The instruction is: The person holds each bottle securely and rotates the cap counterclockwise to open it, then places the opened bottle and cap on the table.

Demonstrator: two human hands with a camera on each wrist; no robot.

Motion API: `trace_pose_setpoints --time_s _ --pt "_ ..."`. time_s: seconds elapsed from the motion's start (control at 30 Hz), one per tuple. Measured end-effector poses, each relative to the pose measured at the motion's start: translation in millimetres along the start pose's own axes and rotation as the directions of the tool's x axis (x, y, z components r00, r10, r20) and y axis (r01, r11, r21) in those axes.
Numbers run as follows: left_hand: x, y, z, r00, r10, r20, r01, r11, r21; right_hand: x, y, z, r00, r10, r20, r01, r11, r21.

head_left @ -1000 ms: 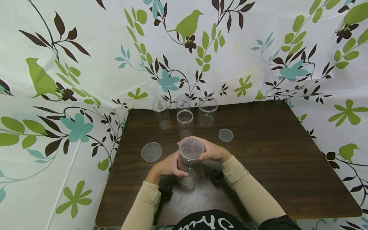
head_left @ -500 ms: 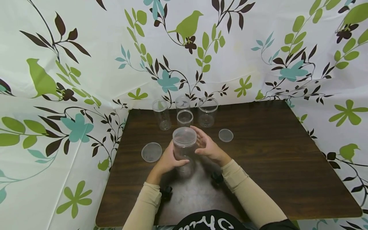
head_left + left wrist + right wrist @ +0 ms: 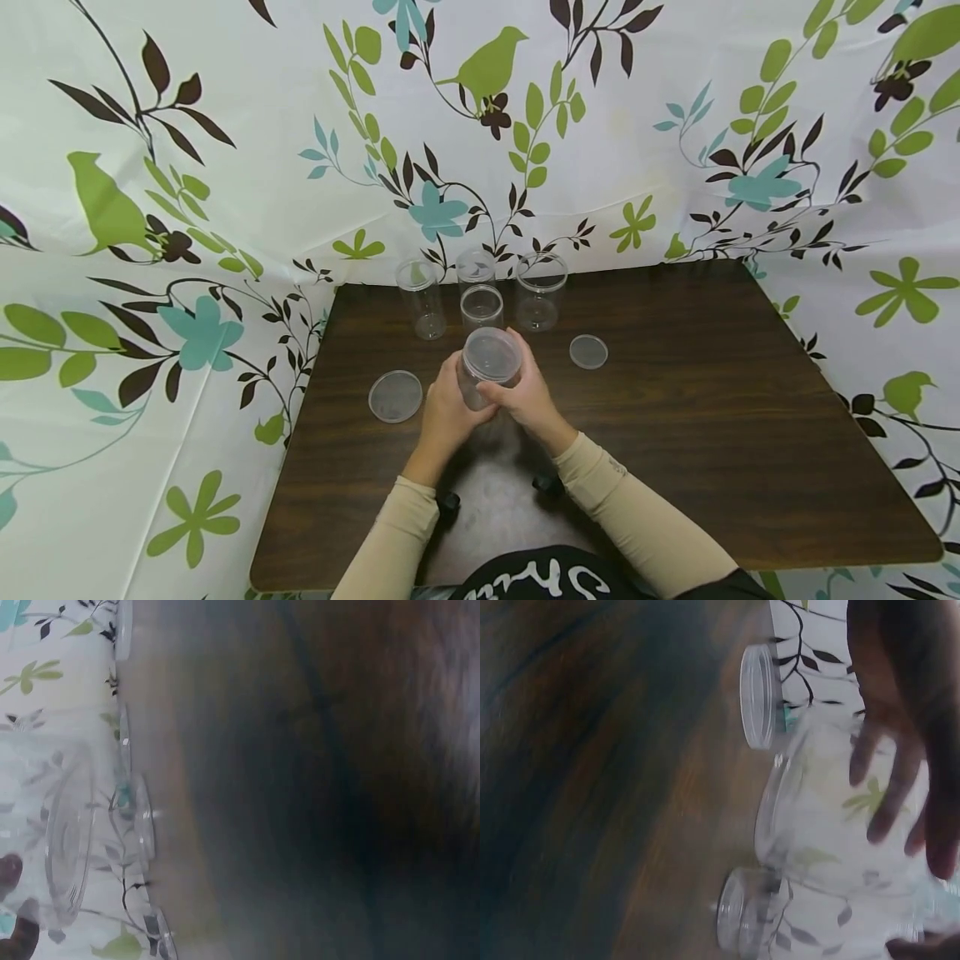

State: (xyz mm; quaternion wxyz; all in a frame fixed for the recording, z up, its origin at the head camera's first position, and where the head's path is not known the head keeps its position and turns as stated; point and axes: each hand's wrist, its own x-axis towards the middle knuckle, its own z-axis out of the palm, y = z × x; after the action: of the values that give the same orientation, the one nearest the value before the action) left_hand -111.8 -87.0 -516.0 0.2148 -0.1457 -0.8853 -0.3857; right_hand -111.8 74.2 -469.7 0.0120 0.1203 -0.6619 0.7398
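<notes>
Between my two hands is a clear plastic jar (image 3: 472, 392) with a frosted round lid (image 3: 492, 354) on top. My left hand (image 3: 448, 408) holds the jar's left side, its thumb crossing the front. On the other side my right hand (image 3: 531, 398) grips near the top, with the thumb lying just below the lid's rim and the fingers behind. In the left wrist view the jar's base (image 3: 69, 840) shows at the left, close over the table, with fingertips (image 3: 22, 930) around the jar. The right wrist view shows my right hand (image 3: 900, 742) with several fingers reaching downward.
Several clear jars stand at the table's back edge: a tall left jar (image 3: 422, 308), a wide right jar (image 3: 540, 300) and a middle jar (image 3: 482, 310) nearer me. One loose lid (image 3: 395, 397) lies left of my hands, a smaller lid (image 3: 588, 352) to their right.
The lidded jar has moved away from my body, toward the back jars. My right hand opened off its side half a second ago and now holds it again; both wrists have drawn closer together.
</notes>
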Motion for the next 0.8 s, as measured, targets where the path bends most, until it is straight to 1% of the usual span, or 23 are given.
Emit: trace_pose_setpoints --time_s 0.1,0.13,0.2,0.3,0.37,0.4,0.47,0.5,0.57,0.63,0.7,0.8 --pt "-0.7 3.6 3.0 0.997 0.053 -0.047 -0.053 0.999 0.009 -1 -3 6 0.995 -0.002 -0.097 -0.001 1.0 -0.024" --pt "-0.6 4.2 3.4 0.997 0.065 -0.049 -0.064 0.998 0.007 -1 -4 7 0.993 0.0 -0.115 -0.003 1.0 -0.024" --pt "-0.5 3.4 3.2 0.996 0.076 -0.04 -0.077 0.997 -0.024 -1 -5 8 0.992 0.006 -0.125 -0.009 1.0 -0.024" --pt "-0.2 1.6 -0.8 0.998 0.057 0.025 -0.055 0.995 -0.084 0 -6 5 0.997 -0.006 -0.083 0.002 0.999 -0.045" --pt "0.8 0.2 -5.2 0.995 0.036 0.097 -0.021 0.988 -0.153 2 -6 0 1.0 -0.015 -0.021 0.014 0.998 -0.063" --pt "1.4 -0.7 -7.7 0.99 0.029 0.138 -0.003 0.983 -0.182 3 -6 -4 1.0 -0.021 0.016 0.022 0.997 -0.073" --pt "3.1 -1.8 -13.6 0.974 0.021 0.224 0.036 0.968 -0.249 7 -6 -12 0.993 -0.029 0.112 0.037 0.997 -0.071" --pt "4.1 -2.1 -16.7 0.965 0.025 0.261 0.05 0.96 -0.277 8 -6 -15 0.986 -0.03 0.167 0.041 0.997 -0.06" --pt "5.8 -2.6 -22.1 0.941 0.037 0.336 0.078 0.943 -0.322 10 -8 -24 0.965 -0.03 0.262 0.045 0.998 -0.052" --pt "7.6 -2.1 -26.8 0.916 0.059 0.398 0.099 0.926 -0.365 13 -10 -31 0.936 -0.029 0.352 0.038 0.999 -0.02" --pt "9.0 -1.6 -29.8 0.89 0.08 0.448 0.123 0.905 -0.407 15 -11 -36 0.905 -0.031 0.424 0.027 1.0 0.016" --pt "9.8 -0.2 -33.0 0.844 0.11 0.524 0.183 0.86 -0.476 18 -13 -42 0.858 -0.04 0.512 0.011 0.998 0.06"
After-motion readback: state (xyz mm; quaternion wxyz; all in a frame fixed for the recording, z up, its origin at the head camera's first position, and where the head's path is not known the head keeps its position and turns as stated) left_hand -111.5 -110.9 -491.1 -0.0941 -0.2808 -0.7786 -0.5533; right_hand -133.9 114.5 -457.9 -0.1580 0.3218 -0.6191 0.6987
